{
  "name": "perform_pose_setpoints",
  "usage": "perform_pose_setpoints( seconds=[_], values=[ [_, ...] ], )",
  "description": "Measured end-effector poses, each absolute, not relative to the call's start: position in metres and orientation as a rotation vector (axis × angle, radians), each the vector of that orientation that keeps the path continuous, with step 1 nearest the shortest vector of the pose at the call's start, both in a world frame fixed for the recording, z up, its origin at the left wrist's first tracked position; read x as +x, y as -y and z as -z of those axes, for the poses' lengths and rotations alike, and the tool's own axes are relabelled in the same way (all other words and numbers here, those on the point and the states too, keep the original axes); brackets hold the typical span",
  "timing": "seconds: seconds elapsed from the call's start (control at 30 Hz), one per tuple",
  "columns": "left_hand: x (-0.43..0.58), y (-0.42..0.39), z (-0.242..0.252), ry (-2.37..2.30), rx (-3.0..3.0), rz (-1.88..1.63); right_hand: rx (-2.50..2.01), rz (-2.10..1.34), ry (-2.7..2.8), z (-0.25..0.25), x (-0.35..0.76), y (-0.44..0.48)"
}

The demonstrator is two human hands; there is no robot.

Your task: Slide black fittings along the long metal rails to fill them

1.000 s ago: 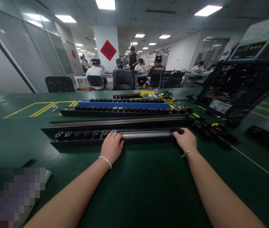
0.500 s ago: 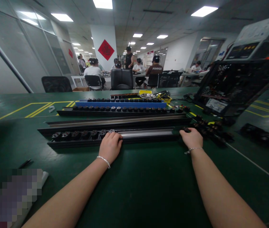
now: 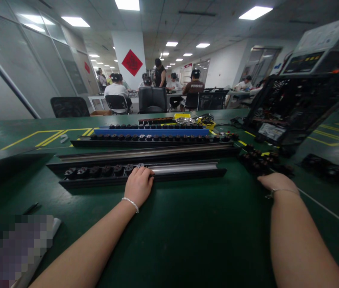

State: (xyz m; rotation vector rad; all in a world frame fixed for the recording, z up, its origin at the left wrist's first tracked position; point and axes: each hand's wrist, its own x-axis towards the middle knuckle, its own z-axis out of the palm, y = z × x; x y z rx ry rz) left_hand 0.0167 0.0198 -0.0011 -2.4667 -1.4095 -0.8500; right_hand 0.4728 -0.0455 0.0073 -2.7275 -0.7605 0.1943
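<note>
In front of me lies a long black rail (image 3: pixel 187 176) with a silvery inner face; round black socket-like modules (image 3: pixel 94 171) fill its left half. My left hand (image 3: pixel 139 181) is curled over the rail's front edge, by the last module in the row. The fingertips and any grip on that module are partly hidden. My right hand (image 3: pixel 280 183) is past the rail's right end, at the near side of a pile of loose black modules (image 3: pixel 259 160). Its fingers are hidden behind the hand, so whether they hold anything does not show.
Behind are another black rail (image 3: pixel 157 154), a filled black rail (image 3: pixel 151 142) and a blue rail (image 3: pixel 154 131). An open computer case (image 3: pixel 295 108) stands right; dark parts (image 3: pixel 331 170) lie nearer. A pixelated item (image 3: pixel 16 248) is at lower left. People sit at far tables.
My right hand has moved right and nearer to me, from the rail's end to the loose pile. A dark piece at its fingers earlier is no longer visible. The left hand stays put.
</note>
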Motion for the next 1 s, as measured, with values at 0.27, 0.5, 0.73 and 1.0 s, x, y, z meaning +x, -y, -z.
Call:
perform_pose_setpoints(
  seconds=[0.27, 0.5, 0.73, 1.0],
  values=[
    [0.017, -0.020, 0.001, 1.410, -2.467, 0.850, -2.595, 0.110, 0.589, -0.021, 0.438, 0.049],
    [0.018, -0.014, -0.005, 1.488, -2.196, 1.055, -2.161, 0.377, 1.305, -0.025, 0.355, 0.019],
    [0.000, -0.030, -0.006, 1.763, -2.135, 0.814, -1.980, 0.268, 1.582, 0.009, 0.335, 0.001],
    [0.000, -0.029, -0.005, 1.785, -2.116, 0.757, -1.944, 0.208, 1.555, 0.011, 0.340, -0.002]
  ],
)
